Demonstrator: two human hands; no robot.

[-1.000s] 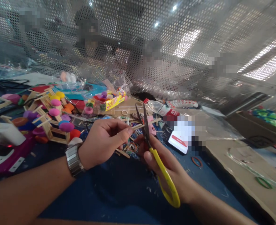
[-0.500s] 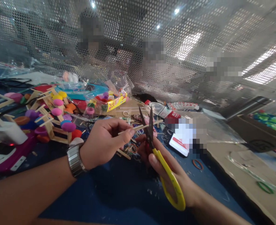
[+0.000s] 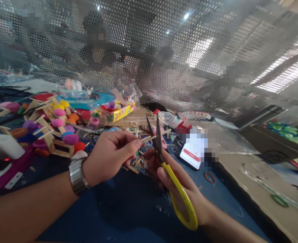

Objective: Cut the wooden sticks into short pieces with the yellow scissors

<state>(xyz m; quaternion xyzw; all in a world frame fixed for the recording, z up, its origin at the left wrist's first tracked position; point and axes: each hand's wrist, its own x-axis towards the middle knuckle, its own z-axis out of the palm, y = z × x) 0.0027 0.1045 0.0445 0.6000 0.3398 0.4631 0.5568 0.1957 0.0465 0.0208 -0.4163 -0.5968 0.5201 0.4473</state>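
My left hand (image 3: 113, 157), with a metal watch (image 3: 78, 175) on its wrist, pinches a thin wooden stick (image 3: 149, 137) between thumb and fingers. The stick points right and passes between the parted blades of a pair of scissors (image 3: 181, 199) with yellow handles. My right hand (image 3: 175, 175) grips those scissors, thumb over the handle, blades pointing up and away. Below and behind the hands lie a tangle of small coloured rubber bands (image 3: 141, 163) and a loose wooden stick piece (image 3: 133, 169).
At left stand wooden-stick frames (image 3: 60, 148) with coloured clay lumps (image 3: 70, 138) and a purple-and-white device (image 3: 4, 165). A red-labelled bottle (image 3: 183, 125) and a lit phone (image 3: 194, 150) lie beyond my right hand. A cardboard box (image 3: 268, 143) sits at right. Perforated metal mesh (image 3: 139, 64) rises behind; people show through it.
The view has shifted slightly, so most things appear a little further left. My hands keep the same hold on stick and scissors, the blades still apart around the stick.
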